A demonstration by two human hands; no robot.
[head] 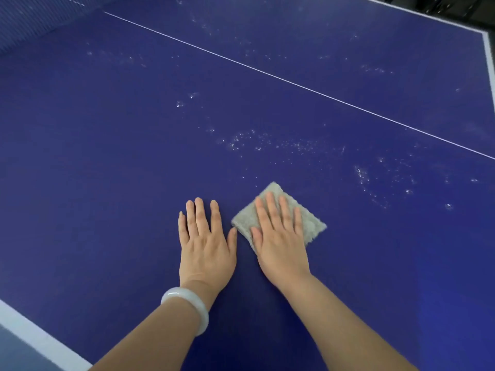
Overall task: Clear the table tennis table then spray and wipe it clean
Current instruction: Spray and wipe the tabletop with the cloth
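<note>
The blue table tennis table (107, 156) fills the view. My right hand (278, 236) lies flat with straight fingers on a folded beige cloth (312, 224), pressing it to the tabletop. Just left of it, my left hand (206, 242) rests flat on the bare blue surface, fingers spread, holding nothing; a white bangle (187, 306) circles that wrist. Patches of spray droplets (267, 143) speckle the table beyond and to the right of the cloth.
A thin white centre line (294, 83) runs diagonally across the table. White edge lines mark the near left edge (34, 336) and the far right corner (487, 49). The net (32, 20) stands at the far left.
</note>
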